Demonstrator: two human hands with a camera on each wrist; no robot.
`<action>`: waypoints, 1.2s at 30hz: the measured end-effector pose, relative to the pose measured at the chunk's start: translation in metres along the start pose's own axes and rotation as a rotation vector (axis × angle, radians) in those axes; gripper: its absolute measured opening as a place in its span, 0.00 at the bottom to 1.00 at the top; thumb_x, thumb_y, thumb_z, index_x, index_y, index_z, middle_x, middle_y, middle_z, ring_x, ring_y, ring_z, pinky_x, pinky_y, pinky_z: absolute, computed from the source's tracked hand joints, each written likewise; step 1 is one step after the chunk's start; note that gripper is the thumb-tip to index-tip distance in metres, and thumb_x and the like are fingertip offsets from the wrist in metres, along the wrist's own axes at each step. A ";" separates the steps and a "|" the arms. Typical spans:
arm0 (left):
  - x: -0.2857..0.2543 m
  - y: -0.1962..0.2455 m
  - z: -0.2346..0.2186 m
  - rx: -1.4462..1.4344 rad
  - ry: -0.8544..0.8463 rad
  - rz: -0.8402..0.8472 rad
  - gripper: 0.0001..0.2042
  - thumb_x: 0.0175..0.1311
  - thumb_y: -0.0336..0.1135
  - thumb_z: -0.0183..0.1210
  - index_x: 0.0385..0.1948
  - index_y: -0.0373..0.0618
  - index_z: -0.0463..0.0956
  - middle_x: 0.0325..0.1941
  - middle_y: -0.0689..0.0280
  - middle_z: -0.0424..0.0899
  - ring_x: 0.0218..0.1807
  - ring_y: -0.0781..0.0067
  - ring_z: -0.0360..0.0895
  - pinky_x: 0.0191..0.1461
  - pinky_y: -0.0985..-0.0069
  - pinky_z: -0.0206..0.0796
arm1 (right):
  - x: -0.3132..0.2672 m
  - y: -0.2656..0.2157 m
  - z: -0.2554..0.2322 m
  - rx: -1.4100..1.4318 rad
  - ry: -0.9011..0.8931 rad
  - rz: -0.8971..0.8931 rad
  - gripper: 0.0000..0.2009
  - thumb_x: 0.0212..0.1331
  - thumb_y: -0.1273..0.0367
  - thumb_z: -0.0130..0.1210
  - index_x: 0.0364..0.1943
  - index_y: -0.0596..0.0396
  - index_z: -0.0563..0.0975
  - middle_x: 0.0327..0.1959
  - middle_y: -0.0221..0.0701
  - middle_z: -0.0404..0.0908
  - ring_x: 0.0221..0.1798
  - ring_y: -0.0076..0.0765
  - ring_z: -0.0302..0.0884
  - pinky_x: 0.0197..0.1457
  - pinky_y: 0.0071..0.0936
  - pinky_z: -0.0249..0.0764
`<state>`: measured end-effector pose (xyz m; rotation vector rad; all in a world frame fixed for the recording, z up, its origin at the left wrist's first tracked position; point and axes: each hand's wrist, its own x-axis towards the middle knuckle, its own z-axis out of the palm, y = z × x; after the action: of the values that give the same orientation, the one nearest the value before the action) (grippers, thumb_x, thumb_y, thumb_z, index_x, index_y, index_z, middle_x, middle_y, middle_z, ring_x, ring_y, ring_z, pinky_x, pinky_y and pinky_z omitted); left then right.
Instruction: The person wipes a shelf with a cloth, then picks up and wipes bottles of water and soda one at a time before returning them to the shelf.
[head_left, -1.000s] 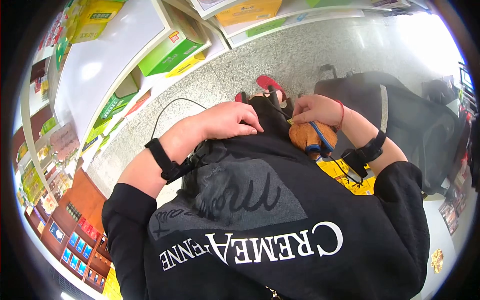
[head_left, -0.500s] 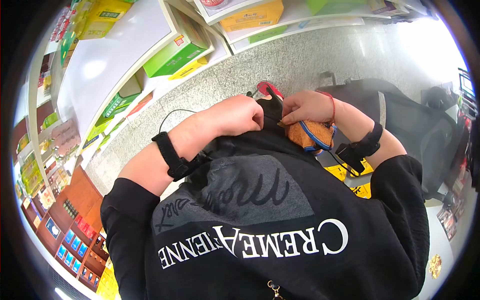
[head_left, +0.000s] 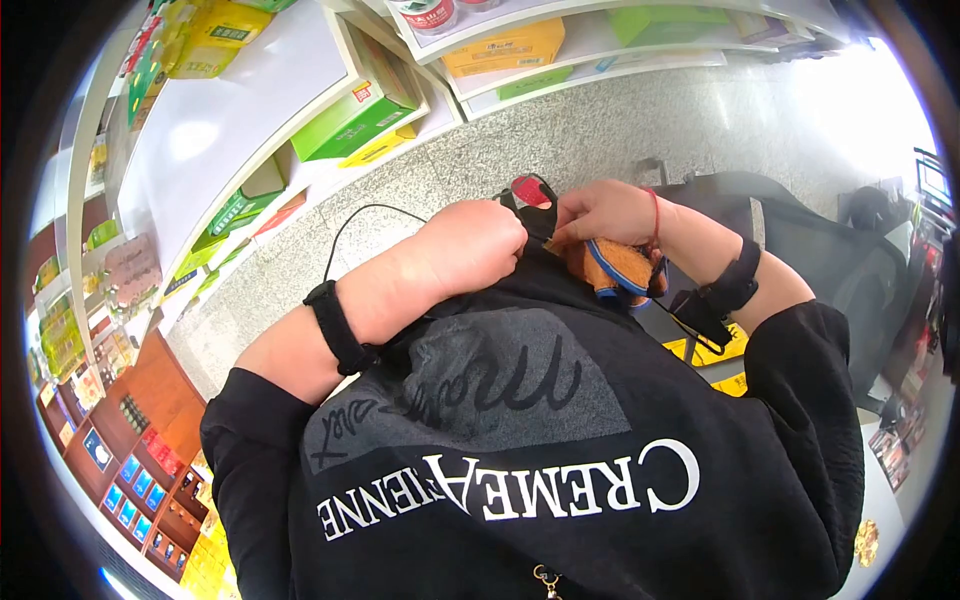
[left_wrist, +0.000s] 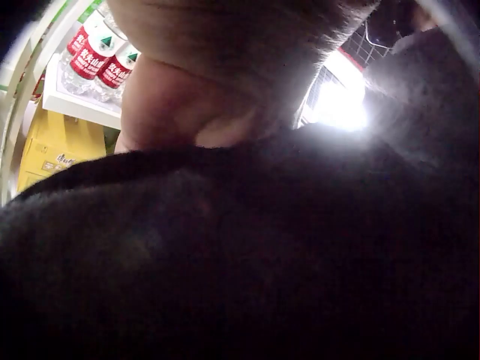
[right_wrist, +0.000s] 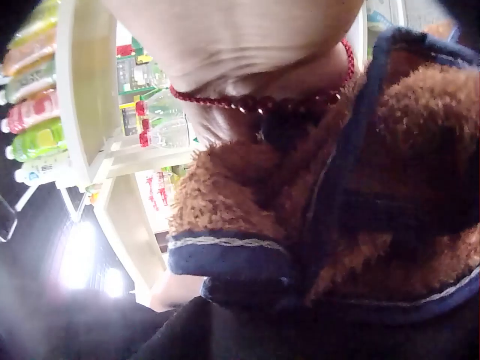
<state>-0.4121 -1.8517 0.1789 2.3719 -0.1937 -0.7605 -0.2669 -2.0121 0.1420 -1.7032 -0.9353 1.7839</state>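
My left hand (head_left: 475, 243) has its fingers curled in at the lower front of the black shirt (head_left: 480, 400), gripping the fabric; the fingertips are hidden. In the left wrist view, dark cloth covers most of what lies below that hand. Close beside it, my right hand (head_left: 605, 215), with a red bead bracelet (right_wrist: 259, 103) at the wrist, holds a fuzzy brown cloth (head_left: 612, 265) with blue edging. The cloth is bunched under the palm, and the right thumb and fingers meet near the shirt's lower edge. Folds of its brown pile (right_wrist: 217, 191) fill much of the right wrist view.
White shelves (head_left: 240, 95) with green boxes (head_left: 355, 120) and a yellow box (head_left: 505, 45) stand ahead and left. A dark mesh chair (head_left: 820, 260) is at the right. A red slipper (head_left: 530, 192) shows on the speckled floor (head_left: 590, 120). Bottles (left_wrist: 94, 56) stand on a shelf.
My left hand has turned and its fingers have curled in at the shirt. My right hand has moved slightly left with the brown cloth, so the hands are closer together.
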 end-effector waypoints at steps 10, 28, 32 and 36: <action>-0.002 0.010 -0.002 0.127 0.084 0.023 0.06 0.48 0.35 0.55 0.20 0.47 0.79 0.24 0.61 0.78 0.31 0.56 0.77 0.35 0.64 0.70 | 0.006 -0.007 -0.006 0.012 -0.085 0.049 0.15 0.46 0.59 0.65 0.28 0.57 0.81 0.29 0.31 0.80 0.36 0.26 0.76 0.43 0.25 0.69; 0.017 0.011 0.016 0.144 0.170 0.193 0.05 0.50 0.36 0.58 0.20 0.48 0.77 0.25 0.66 0.76 0.31 0.61 0.76 0.34 0.65 0.69 | -0.029 0.019 -0.007 0.013 0.048 0.013 0.11 0.49 0.64 0.61 0.29 0.57 0.80 0.29 0.31 0.81 0.34 0.24 0.76 0.41 0.22 0.70; 0.020 0.013 0.018 0.149 0.241 0.221 0.06 0.50 0.36 0.58 0.18 0.47 0.75 0.24 0.66 0.75 0.31 0.61 0.76 0.33 0.66 0.69 | -0.029 0.025 -0.007 0.069 0.049 0.037 0.09 0.50 0.65 0.60 0.31 0.57 0.80 0.29 0.30 0.81 0.35 0.22 0.75 0.42 0.22 0.71; 0.019 0.015 0.014 0.083 0.337 0.263 0.06 0.51 0.35 0.57 0.18 0.47 0.73 0.24 0.66 0.74 0.31 0.62 0.75 0.33 0.66 0.69 | -0.024 0.034 -0.007 0.220 0.025 0.054 0.09 0.51 0.66 0.60 0.32 0.57 0.80 0.30 0.29 0.81 0.36 0.20 0.74 0.43 0.21 0.70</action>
<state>-0.4032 -1.8765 0.1699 2.4460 -0.3893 -0.2291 -0.2544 -2.0515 0.1315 -1.6207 -0.6604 1.8221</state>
